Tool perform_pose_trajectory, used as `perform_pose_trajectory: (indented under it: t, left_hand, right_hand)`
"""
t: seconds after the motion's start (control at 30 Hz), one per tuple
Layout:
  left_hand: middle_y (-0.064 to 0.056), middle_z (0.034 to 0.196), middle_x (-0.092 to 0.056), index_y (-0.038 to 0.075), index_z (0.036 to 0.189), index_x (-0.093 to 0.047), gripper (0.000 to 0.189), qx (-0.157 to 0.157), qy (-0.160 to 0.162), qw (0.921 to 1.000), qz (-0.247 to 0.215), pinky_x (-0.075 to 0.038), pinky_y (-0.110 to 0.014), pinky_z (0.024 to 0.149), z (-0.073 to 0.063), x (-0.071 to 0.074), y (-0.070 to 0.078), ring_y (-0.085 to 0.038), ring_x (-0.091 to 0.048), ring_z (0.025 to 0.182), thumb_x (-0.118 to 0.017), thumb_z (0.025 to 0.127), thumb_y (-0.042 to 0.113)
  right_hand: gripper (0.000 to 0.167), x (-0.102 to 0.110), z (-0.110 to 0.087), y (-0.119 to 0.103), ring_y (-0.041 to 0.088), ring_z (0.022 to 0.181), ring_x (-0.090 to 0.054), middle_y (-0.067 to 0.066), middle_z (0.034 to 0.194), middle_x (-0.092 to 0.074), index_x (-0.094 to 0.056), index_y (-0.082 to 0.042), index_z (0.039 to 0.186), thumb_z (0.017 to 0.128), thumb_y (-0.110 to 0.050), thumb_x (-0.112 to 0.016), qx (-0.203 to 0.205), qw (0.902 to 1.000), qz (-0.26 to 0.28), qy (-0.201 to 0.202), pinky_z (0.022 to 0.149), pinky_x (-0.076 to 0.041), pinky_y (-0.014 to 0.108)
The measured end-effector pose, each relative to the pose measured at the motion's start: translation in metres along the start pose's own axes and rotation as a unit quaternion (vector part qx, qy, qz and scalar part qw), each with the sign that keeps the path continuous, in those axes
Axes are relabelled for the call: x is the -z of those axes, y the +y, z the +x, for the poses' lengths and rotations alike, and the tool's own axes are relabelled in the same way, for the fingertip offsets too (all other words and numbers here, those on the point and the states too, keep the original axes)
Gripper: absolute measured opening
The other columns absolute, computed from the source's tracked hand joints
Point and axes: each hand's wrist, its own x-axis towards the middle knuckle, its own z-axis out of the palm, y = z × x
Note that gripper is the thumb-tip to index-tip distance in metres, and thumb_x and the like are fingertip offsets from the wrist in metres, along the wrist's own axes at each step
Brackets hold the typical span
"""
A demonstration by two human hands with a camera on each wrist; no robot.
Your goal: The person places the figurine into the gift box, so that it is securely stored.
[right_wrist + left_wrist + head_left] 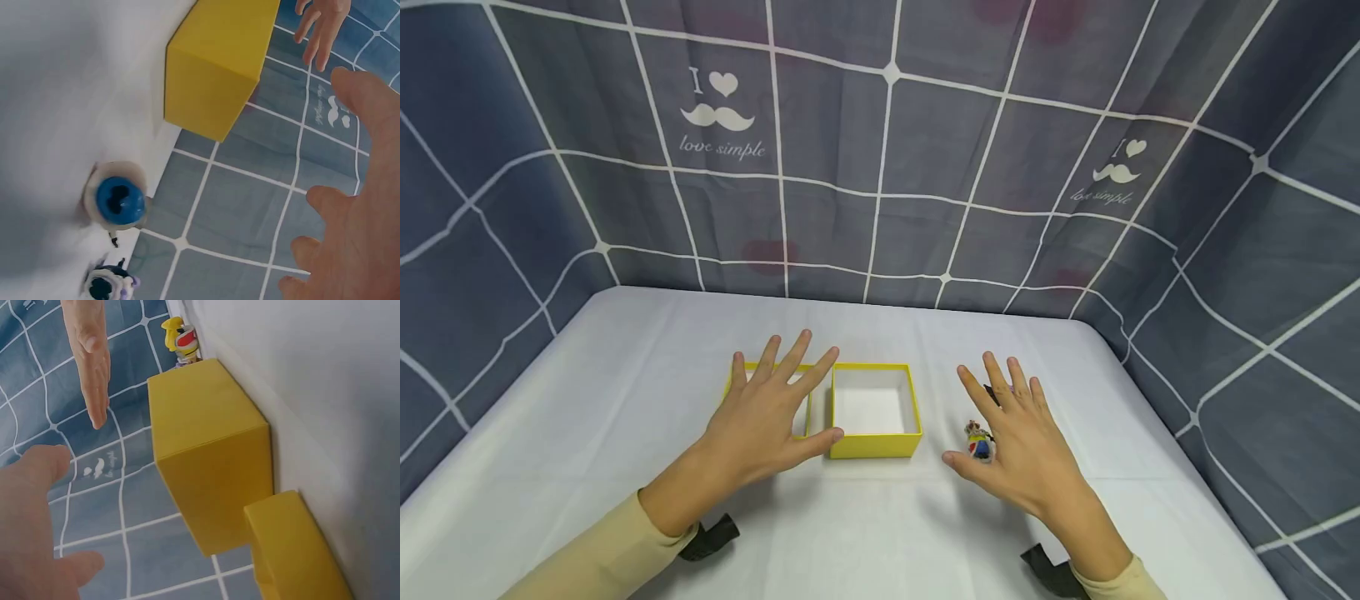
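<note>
My left hand [756,429] hovers with spread fingers above a shallow yellow box part [808,417], hiding much of it. Beside that part stands a deeper yellow box [874,446], open at the top and white inside. Over on the right, my right hand [1018,442] is held up with its fingers apart and nothing in them. Partly behind its thumb side is a small colourful figurine [978,442]. A second, dark-and-white figurine [107,284] shows in the right wrist view; from the head it is mostly hidden behind the fingers.
A white cloth [647,400] covers the table. Grey-blue curtains [827,167] with white grid lines enclose its back and sides. Black straps [709,538] hang at both wrists, by the beige sleeves [606,550].
</note>
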Motion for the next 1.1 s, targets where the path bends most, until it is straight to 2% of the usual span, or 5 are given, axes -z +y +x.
perform_pose_trajectory:
  t: [0.27,0.47,0.77,0.9,1.1]
  left_hand:
    - [-0.007,0.161,-0.017,0.036,0.156,-0.020,0.089,-0.001,-0.025,0.9996,-0.015,-0.016,-0.079,0.099,-0.001,-0.013,0.000,-0.047,-0.023,0.141,-0.046,0.082,0.079]
    - [-0.009,0.160,-0.022,0.033,0.155,-0.027,0.089,-0.002,-0.044,0.9987,-0.026,-0.018,-0.079,0.099,-0.003,-0.026,-0.002,-0.047,-0.026,0.139,-0.049,0.081,0.078]
    - [-0.012,0.158,-0.026,0.028,0.153,-0.034,0.087,-0.012,-0.054,0.9977,-0.038,-0.024,-0.076,0.100,-0.005,-0.037,-0.004,-0.047,-0.028,0.138,-0.052,0.082,0.075]
    - [-0.012,0.158,-0.027,0.026,0.153,-0.036,0.086,-0.015,-0.055,0.9969,-0.054,-0.024,-0.072,0.103,-0.004,-0.039,-0.005,-0.048,-0.029,0.138,-0.053,0.083,0.073]
    - [-0.012,0.157,-0.028,0.020,0.153,-0.036,0.083,-0.019,-0.061,0.9933,-0.096,-0.024,-0.062,0.110,-0.003,-0.041,-0.005,-0.044,-0.029,0.139,-0.056,0.087,0.067]
  right_hand:
    - [0.097,-0.008,-0.009,0.009,0.033,0.148,-0.002,0.005,0.163,-0.009,-0.019,-0.033,0.157,0.079,-0.074,-0.060,-0.015,0.9998,0.015,-0.002,0.115,-0.011,0.059]
    - [0.095,-0.012,-0.012,0.013,0.032,0.148,-0.004,0.003,0.163,-0.007,-0.018,-0.034,0.156,0.080,-0.075,-0.057,-0.025,0.9993,0.026,-0.005,0.114,-0.014,0.059]
    - [0.096,-0.016,-0.011,0.019,0.034,0.147,-0.009,0.006,0.163,-0.010,-0.019,-0.032,0.157,0.080,-0.075,-0.057,-0.025,0.9992,0.031,-0.008,0.114,-0.017,0.058]
    - [0.094,-0.019,-0.011,0.021,0.033,0.147,-0.011,0.007,0.162,-0.014,-0.019,-0.032,0.157,0.081,-0.072,-0.059,-0.027,0.9983,0.050,-0.013,0.115,-0.017,0.054]
    - [0.093,-0.022,-0.010,0.023,0.032,0.146,-0.019,0.007,0.161,-0.018,-0.021,-0.034,0.156,0.081,-0.068,-0.063,-0.046,0.9931,0.106,-0.022,0.108,-0.030,0.060]
